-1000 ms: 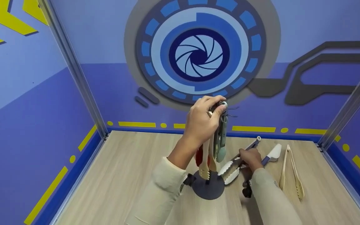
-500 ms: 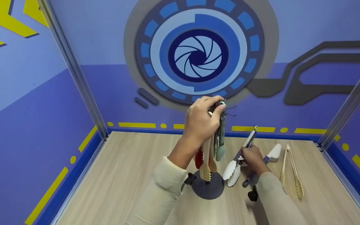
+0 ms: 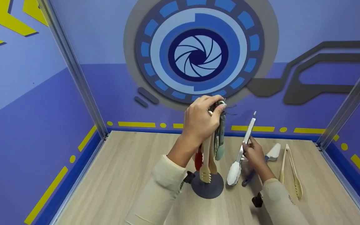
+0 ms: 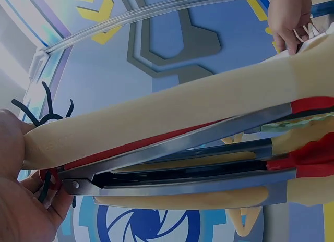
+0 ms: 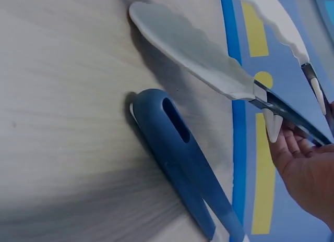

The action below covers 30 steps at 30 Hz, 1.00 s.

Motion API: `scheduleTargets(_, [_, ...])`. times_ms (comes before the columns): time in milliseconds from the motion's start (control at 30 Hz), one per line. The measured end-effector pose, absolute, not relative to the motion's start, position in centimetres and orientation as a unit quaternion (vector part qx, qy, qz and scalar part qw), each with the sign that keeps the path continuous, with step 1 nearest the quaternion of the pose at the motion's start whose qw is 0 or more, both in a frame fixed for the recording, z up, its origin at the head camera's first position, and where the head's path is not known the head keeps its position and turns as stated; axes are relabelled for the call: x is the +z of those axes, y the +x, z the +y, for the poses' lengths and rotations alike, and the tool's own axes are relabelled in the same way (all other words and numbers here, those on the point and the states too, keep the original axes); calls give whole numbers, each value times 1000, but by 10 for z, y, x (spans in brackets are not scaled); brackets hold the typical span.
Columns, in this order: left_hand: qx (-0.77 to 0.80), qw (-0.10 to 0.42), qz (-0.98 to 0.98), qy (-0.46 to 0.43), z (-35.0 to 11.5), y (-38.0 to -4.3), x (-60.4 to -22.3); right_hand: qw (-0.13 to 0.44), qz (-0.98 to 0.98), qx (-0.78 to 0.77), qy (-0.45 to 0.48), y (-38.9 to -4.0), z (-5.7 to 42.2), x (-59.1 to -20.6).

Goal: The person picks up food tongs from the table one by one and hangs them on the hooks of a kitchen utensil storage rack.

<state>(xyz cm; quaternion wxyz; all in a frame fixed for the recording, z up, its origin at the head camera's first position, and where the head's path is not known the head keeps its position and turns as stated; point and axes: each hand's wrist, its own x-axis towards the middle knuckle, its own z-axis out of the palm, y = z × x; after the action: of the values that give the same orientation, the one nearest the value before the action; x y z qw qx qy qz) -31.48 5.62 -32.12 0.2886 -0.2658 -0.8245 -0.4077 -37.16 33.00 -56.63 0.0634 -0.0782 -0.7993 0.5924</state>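
My left hand (image 3: 200, 120) grips the top of a utensil stand, next to its black wire hooks (image 4: 49, 104). Its round dark base (image 3: 208, 190) stands on the table. Several utensils hang from the stand: red-tipped metal tongs (image 4: 182, 143), a beige slotted utensil (image 3: 205, 173) and a mint-tipped utensil (image 3: 220, 152). In my right hand (image 3: 255, 153) are white-headed metal tongs (image 3: 246, 137), held by the arms with the heads downward. The right wrist view shows their two scalloped white heads (image 5: 193, 51) apart. My left palm hides the stand's top.
A blue-handled utensil with a white head (image 3: 273, 152) lies beneath and right of my right hand; its slotted blue handle (image 5: 177, 153) is close in the right wrist view. Farther right lie beige tongs (image 3: 283, 175), spread apart. Walls and metal posts (image 3: 73, 68) bound the wooden table (image 3: 120, 175).
My right hand has lifted the white-headed tongs and turned them from slanting to more upright, their ring end rising. My left hand stays on the stand.
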Motion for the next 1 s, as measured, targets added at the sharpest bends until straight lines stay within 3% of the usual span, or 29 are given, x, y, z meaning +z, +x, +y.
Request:
scheduleTargets(500, [-382,313,-831,-256,59,-314,-324,146,-723,667,106,-346,309,-539])
scheduleTargets(1000, [-368,323,-837,-245,62,-315,-325,212,-781,554,193,-328,302,-531])
